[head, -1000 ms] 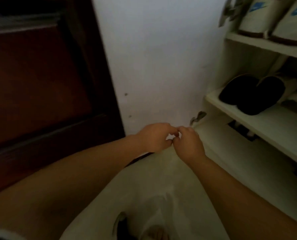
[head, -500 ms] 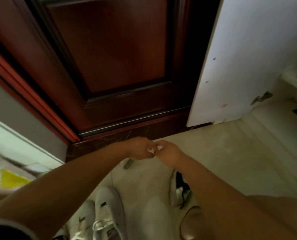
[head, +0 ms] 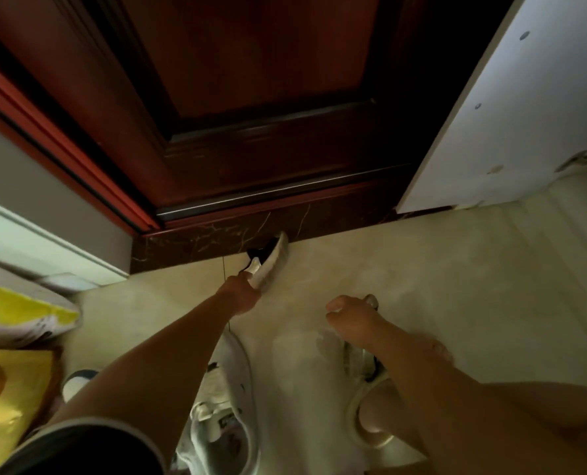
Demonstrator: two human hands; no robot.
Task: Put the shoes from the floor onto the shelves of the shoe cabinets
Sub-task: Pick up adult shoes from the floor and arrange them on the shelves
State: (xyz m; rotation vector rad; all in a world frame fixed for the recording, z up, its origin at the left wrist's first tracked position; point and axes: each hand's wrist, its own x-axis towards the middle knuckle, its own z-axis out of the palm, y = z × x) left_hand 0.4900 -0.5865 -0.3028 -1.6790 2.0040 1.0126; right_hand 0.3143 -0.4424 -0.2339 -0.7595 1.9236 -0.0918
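My left hand (head: 242, 293) grips the heel end of a black shoe with a pale sole (head: 271, 260). The shoe is tilted on its side against the dark marble threshold (head: 189, 245). My right hand (head: 350, 318) hovers low over a second black-and-pale shoe (head: 360, 363) on the floor, whose toe (head: 371, 299) shows just past the knuckles. The fingers are loosely curled with nothing visibly held. A pair of white sneakers (head: 225, 416) lies under my left forearm. No cabinet shelves are in view.
The open white cabinet door (head: 511, 114) stands at the right, next to the dark red entrance door (head: 251, 80). Yellow-and-white bags (head: 14, 323) are piled at the left. My foot in a pale slipper (head: 370, 423) is below the right hand. Beige floor tiles (head: 456, 286) stretch to the right.
My view swung from the cabinet shelves down to the floor by the door. My hands, which were touching, have separated. The left hand has taken hold of a shoe and the right has lowered over another.
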